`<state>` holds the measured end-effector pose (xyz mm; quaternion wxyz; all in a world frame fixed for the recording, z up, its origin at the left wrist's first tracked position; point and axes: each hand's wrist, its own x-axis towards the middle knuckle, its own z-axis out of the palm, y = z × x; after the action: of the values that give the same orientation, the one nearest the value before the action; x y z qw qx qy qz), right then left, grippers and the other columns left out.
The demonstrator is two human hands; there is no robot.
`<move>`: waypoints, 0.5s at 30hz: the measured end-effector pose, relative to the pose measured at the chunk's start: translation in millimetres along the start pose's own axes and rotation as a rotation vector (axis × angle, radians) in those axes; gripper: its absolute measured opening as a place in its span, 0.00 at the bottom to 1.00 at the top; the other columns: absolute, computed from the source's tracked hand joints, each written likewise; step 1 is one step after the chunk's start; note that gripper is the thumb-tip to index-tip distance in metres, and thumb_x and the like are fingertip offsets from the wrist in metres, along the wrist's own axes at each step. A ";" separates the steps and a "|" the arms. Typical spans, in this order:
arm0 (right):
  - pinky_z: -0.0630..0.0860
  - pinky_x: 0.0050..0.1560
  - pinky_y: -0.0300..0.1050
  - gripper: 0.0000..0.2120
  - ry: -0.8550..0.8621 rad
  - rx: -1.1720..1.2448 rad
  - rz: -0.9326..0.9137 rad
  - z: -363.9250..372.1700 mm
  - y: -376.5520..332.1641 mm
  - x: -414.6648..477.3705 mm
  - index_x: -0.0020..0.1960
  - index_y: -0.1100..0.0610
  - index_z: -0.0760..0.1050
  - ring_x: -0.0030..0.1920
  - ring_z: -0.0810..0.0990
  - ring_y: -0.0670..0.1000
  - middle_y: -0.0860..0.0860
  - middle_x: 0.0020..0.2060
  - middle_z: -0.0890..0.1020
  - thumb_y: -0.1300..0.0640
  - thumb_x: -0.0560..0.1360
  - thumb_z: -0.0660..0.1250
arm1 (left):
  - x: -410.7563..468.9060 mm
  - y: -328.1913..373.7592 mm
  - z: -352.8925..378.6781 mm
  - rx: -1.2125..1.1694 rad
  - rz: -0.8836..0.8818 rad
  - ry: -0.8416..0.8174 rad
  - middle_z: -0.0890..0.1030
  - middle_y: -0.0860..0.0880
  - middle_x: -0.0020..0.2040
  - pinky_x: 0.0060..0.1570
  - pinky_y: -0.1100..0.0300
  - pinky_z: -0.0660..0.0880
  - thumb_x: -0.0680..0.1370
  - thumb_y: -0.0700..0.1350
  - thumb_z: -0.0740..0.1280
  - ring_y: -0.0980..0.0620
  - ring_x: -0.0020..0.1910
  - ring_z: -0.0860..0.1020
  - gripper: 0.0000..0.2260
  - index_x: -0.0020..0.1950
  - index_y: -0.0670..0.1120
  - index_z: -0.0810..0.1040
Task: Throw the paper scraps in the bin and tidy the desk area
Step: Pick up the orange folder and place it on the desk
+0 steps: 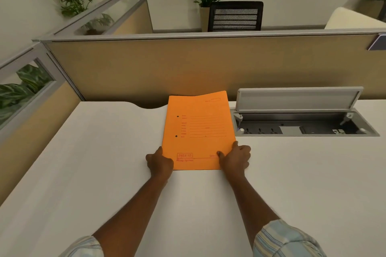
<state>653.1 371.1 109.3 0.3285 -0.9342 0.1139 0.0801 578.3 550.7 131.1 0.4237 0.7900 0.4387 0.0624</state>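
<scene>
**Both hands hold an orange folder on the white desk**

At the centre of the frame an orange file folder (pixel 198 131) lies on the white desk (pixel 94 152), its far edge reaching the tan partition panel (pixel 146 69). The left hand (pixel 159 162) grips the folder's lower left corner, fingers curled closed against its edge. The right hand (pixel 235 157) holds the lower right corner, thumb pressed on top of the cover and the other fingers curled at the side edge. Just right of the folder, an open cable tray (pixel 302 123) with its grey lid raised is set into the desk. Striped sleeves show at the bottom of the frame. A black mesh chair (pixel 236 16) and potted plants stand beyond the partition, at the top.
</scene>
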 end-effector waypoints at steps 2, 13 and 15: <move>0.65 0.62 0.58 0.28 0.037 -0.098 -0.023 1.9 0.0 -3.3 0.69 0.56 0.64 0.65 0.65 0.58 0.56 0.64 0.64 0.44 0.74 0.66 | -0.3 -2.1 -1.1 0.187 -0.011 -0.013 0.68 0.40 0.62 0.57 0.51 0.73 0.79 0.41 0.62 0.40 0.58 0.70 0.15 0.65 0.42 0.73; 0.57 0.67 0.64 0.28 0.077 -0.435 -0.166 9.2 15.8 -15.9 0.75 0.52 0.52 0.71 0.58 0.58 0.54 0.73 0.60 0.40 0.80 0.46 | -5.9 -22.2 -3.3 0.313 0.147 0.019 0.68 0.40 0.64 0.64 0.47 0.68 0.79 0.49 0.64 0.40 0.64 0.68 0.23 0.73 0.46 0.66; 0.55 0.68 0.63 0.28 0.095 -0.406 -0.190 9.2 21.4 -20.2 0.75 0.53 0.52 0.72 0.57 0.58 0.54 0.74 0.60 0.41 0.80 0.46 | -11.5 -27.7 -4.7 0.285 0.195 0.044 0.70 0.39 0.63 0.63 0.48 0.68 0.80 0.49 0.61 0.40 0.63 0.69 0.22 0.73 0.44 0.66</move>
<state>627.3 363.9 94.0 0.1341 -0.9904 0.0224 0.0260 551.3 552.2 117.1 0.2896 0.8793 0.3736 0.0579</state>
